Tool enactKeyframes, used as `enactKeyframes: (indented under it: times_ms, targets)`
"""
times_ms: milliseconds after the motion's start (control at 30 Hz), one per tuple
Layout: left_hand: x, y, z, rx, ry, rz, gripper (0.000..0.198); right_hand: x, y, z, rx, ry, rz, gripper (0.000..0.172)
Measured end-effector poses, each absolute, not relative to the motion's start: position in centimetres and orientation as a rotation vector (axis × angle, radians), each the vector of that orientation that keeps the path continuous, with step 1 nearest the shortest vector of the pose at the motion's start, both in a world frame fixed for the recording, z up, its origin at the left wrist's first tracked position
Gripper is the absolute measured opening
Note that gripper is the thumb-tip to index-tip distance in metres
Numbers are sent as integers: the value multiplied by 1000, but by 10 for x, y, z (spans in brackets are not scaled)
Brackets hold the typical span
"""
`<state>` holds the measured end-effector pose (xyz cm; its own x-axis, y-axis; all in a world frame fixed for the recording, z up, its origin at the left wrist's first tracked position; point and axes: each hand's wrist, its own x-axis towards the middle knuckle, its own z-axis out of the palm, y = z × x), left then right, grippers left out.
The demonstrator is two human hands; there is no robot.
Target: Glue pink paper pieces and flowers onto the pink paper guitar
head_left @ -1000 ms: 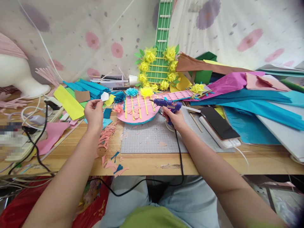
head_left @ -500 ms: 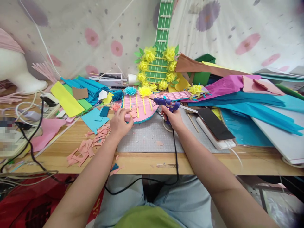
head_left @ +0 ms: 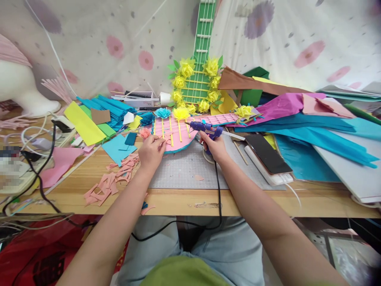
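A pink paper guitar with yellow strips across its body and a blue edge lies on the grey cutting mat. At the left side of its body, my left hand has its fingers drawn together in a pinch; whatever they hold is too small to make out. My right hand is wrapped round a blue hot glue gun, its nozzle pointing left over the pink body. A blue flower, a yellow flower and a coral flower sit around the upper left of the body.
Behind stands a green paper guitar ringed with yellow flowers. Salmon paper scraps lie left. A phone rests on a white power strip at right, near blue crepe paper. The glue gun's black cord hangs over the table edge.
The fingers of my left hand have drawn closer together at the pink guitar's edge. My right hand and the glue gun have shifted very slightly left.
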<state>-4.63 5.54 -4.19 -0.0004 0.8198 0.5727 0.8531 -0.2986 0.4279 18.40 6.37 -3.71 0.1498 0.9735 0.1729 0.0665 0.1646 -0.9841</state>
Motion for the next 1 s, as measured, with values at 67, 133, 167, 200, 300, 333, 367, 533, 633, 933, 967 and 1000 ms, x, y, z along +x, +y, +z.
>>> enactKeyframes:
  times_ms: [67, 133, 167, 200, 300, 333, 367, 533, 633, 933, 967, 1000]
  targets:
    - [-47, 55, -43, -2144, -1902, -1277, 18, 183, 63, -36, -1191, -1214, 954, 44]
    - [-47, 56, -44, -2115, -1968, -1355, 16, 182, 61, -34, -1198, -1220, 959, 44]
    - [-47, 56, -45, -2108, -1996, -1390, 16, 182, 60, -33, -1204, -1221, 960, 44]
    - [-47, 55, -45, -2102, -2020, -1422, 15, 181, 60, -32, -1209, -1222, 959, 44]
    - [-47, 55, -44, -2087, -2033, -1512, 15, 181, 60, -33, -1215, -1223, 951, 45]
    - [-47, 54, -44, -2089, -2016, -1543, 14, 181, 60, -33, -1219, -1228, 946, 45]
    - [-47, 53, -43, -2102, -1990, -1573, 13, 181, 61, -34, -1223, -1236, 941, 46]
    - [-46, 51, -42, -2200, -1977, -1569, 11, 181, 60, -35, -1227, -1261, 933, 46]
    - [-45, 51, -44, -2129, -2096, -1559, 18, 180, 59, -33, -1218, -1263, 937, 45]
    - [-43, 54, -44, -2073, -2073, -1814, 32, 179, 61, -36, -1211, -1260, 947, 48]
    - [-44, 54, -45, -2052, -2069, -1831, 33, 179, 60, -36, -1212, -1262, 949, 48]
    - [-44, 55, -45, -2034, -2069, -1838, 33, 178, 60, -36, -1211, -1261, 953, 48]
